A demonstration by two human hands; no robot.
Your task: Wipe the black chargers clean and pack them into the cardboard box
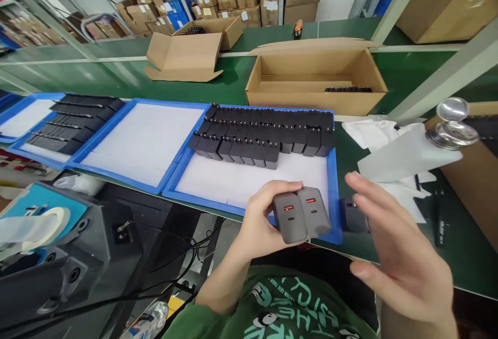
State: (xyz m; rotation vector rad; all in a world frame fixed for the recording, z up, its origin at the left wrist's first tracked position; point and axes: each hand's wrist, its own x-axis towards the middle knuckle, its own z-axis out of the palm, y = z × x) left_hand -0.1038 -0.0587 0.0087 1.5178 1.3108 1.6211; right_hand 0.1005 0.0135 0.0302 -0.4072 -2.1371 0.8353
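Two black chargers (301, 215) with red USB ports sit side by side in my left hand (259, 222), whose fingers wrap around them above the front edge of a blue tray (229, 208). My right hand (400, 251) is raised to the right of them, fingers and thumb spread, holding nothing. Behind its fingertips another dark charger (354, 215) rests on the green table. Rows of black chargers (264, 131) with metal prongs upward stand in the back part of the blue tray.
An open cardboard box (315, 77) stands behind the tray. To the right are a white bottle with a metal top (408, 152), white wipes and black tweezers (439, 220). More blue trays (136, 142) line the left; a grey machine (105, 256) sits at lower left.
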